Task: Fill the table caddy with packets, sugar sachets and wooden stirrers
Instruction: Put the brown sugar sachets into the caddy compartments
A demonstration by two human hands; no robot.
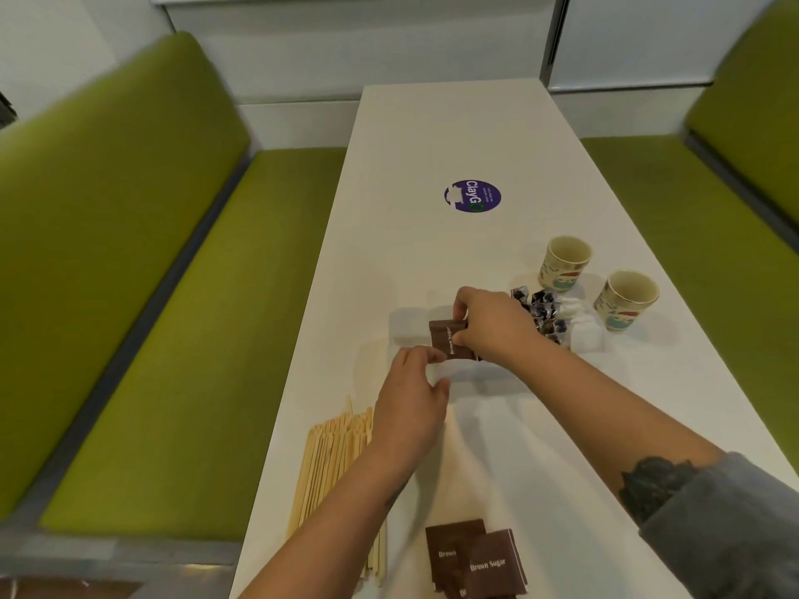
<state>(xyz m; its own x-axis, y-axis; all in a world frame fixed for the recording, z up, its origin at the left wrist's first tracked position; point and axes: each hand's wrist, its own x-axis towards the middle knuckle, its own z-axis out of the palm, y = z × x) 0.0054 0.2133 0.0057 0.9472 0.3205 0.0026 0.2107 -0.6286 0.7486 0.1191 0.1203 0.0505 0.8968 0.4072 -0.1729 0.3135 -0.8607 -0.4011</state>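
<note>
Long white table (432, 144) between green booth benches (129, 296). Nearest: brown sachets (475, 559) printed "Brown Sugar"; wooden stirrers (333, 460) at left edge. Mid-table: left hand (410, 408), fingers curled, touching clear caddy (458, 373); right hand (488, 322) pinching "Brown Sugar" sachet bundle (447, 339) over caddy. Dark packets (542, 313) beside. Beyond: two paper cups (566, 261), purple "ClayGo" sticker (472, 196)

Right hand (484, 326) pinching, fingers curled, left hand (410, 408) curled beside it
</note>
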